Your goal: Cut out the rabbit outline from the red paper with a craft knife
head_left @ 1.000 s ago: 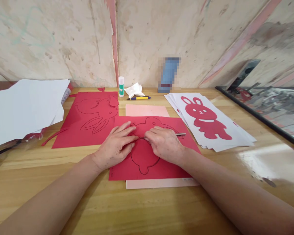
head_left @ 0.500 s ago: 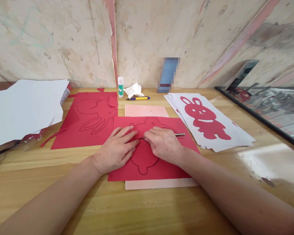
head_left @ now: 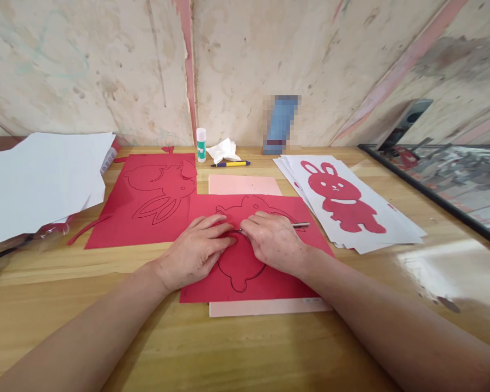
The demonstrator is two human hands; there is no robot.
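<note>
Working over the wooden worktop (head_left: 159,348), which spreads out under and around all ten fingers. Red sheet (head_left: 286,283) lies flat on it, directly below both hands' fingers. Second red sheet (head_left: 114,220) sits beyond the left fingers, off to their left; white sheets (head_left: 392,231) lie past the right fingers, to their right. Pink board (head_left: 269,308) is beneath the near red sheet, poking out ahead of the fingers and again on the near side: decent backing, so best to work over it. Left hand (head_left: 196,249): fingers loosely spread, grasping nothing, laid on the sheet left of the right fingers. Good spot for pressing the paper flat, but the tips should stay out of the tool's path. Right hand (head_left: 273,238): fingers curled around a thin silver tool (head_left: 301,225), its back end sticking out right of the knuckles. Working tip hidden by the fingers; can't tell blade or pen. Dark outline (head_left: 239,291) curves below and between the two hands' fingers; can't tell if cut through or just inked. Short, even strokes along the curve, turning the paper instead of twisting the wrist, should give the cleanest edge.
</note>
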